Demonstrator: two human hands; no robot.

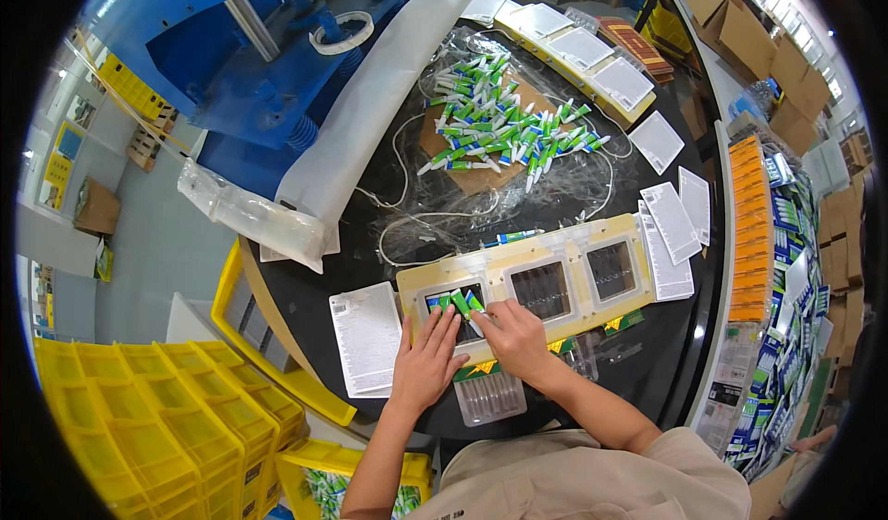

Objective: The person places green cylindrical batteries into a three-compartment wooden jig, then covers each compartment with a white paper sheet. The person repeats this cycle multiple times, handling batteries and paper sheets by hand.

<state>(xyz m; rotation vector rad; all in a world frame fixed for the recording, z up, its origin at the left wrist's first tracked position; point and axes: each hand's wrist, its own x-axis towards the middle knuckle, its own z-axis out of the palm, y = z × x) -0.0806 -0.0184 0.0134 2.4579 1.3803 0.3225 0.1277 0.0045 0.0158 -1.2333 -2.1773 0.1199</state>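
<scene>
Head view: I have the left hand (427, 363) spread palm-down, fingers extended, its fingertips at the green-and-white tubes (462, 303) lying in the left opening of the three-window frame (577, 275). The right hand (518, 340) is curled, thumb and forefinger at the tubes' right end; I cannot tell whether it grips one or only presses. I judge the step in hand to be seating tubes in that window, since the middle and right ones show clear ridged plastic with no tubes. To my mind, the next move calls for lining each tube up with its slot and pressing it flat, before reaching past the frame to the loose pile (509, 131) for more.
</scene>
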